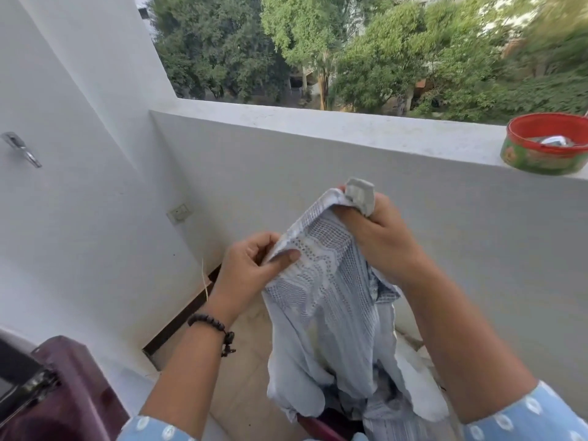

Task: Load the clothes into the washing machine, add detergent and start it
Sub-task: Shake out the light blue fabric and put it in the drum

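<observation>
The washer sits at lower left, apparently not yet loaded. A pale shirt hangs over the floor, the left hand pinching its edge, the right hand clutching its top. Loading, detergent and starting remain.

Both forearms raised in front of the body, bare up to the pushed-back sleeves. Left hand lower, fingers curled, thumb pressed flat onto the cloth, pinching its edge. Right hand higher, back turned toward the camera, fingers closed around the top of the same cloth. Hands near each other, not touching.
</observation>
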Available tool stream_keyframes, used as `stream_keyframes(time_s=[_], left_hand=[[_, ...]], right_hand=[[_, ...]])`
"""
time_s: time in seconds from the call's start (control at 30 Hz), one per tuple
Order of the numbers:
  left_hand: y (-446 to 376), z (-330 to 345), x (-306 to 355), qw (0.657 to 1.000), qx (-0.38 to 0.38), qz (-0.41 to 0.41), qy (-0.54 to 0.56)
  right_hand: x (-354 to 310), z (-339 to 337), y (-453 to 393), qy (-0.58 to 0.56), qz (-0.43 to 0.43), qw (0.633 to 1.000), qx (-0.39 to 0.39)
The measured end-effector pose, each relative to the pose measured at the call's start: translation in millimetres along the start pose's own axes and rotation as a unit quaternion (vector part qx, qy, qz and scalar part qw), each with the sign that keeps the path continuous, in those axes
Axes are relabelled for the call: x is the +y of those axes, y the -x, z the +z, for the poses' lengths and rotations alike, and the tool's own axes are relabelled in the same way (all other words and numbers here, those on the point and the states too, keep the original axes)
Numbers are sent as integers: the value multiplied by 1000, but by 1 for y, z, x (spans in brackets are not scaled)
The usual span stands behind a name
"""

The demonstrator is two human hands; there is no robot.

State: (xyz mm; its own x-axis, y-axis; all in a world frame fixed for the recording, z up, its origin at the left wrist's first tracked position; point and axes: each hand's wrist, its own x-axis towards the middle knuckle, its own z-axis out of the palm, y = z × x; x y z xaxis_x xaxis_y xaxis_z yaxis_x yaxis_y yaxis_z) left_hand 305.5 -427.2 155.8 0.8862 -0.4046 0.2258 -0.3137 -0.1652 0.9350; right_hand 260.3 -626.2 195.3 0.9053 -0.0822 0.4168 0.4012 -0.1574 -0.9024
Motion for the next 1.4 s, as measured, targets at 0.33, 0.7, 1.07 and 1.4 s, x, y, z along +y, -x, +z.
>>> stream_keyframes(time_s=[0.33,0.7,1.07,1.4], left_hand=[[26,30,-99,971,8,-157,-182],[-22,8,42,999,47,11,-21],[-13,7,18,990,90,70,-88],[-2,0,-82,914,184,-91,-350]], right_hand=[[-38,-14,1,-233,-29,970,64],[-3,2,2,-119,65,991,3],[4,8,0,-108,69,990,66],[-44,-10,-3,-174,-18,975,133]])
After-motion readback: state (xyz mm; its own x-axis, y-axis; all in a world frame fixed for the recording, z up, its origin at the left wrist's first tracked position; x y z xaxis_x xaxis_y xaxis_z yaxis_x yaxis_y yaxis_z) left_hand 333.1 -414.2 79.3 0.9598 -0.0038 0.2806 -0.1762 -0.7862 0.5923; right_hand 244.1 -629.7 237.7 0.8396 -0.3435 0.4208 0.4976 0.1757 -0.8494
